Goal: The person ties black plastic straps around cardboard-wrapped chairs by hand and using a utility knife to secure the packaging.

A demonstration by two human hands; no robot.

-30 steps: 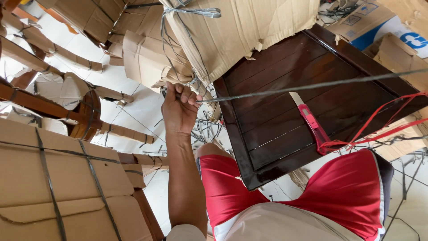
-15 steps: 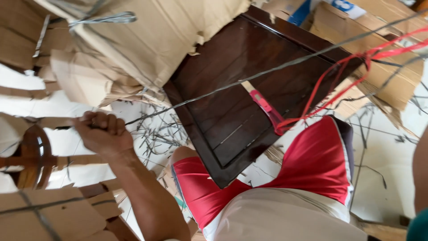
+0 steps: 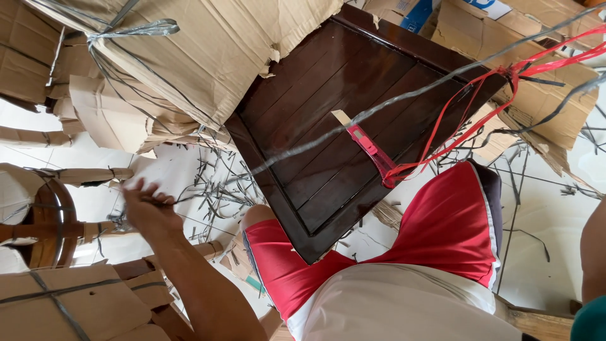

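Grey strapping (image 3: 404, 98) runs taut across one dark wooden panel (image 3: 328, 126) from the left hand (image 3: 146, 208), fingers pinched on it, above white tiled floor (image 3: 568, 208) strewn with cardboard, one red cutter (image 3: 369, 148) resting there.

Bright daylight blows out the white tiled floor (image 3: 95, 202) at left; the left hand (image 3: 146, 208) is motion-blurred.

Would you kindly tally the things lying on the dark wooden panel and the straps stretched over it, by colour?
Red utility knife on the dark wooden panel: 1
Red strap: 1
Grey strap, pulled by the left hand: 1
Total: 3
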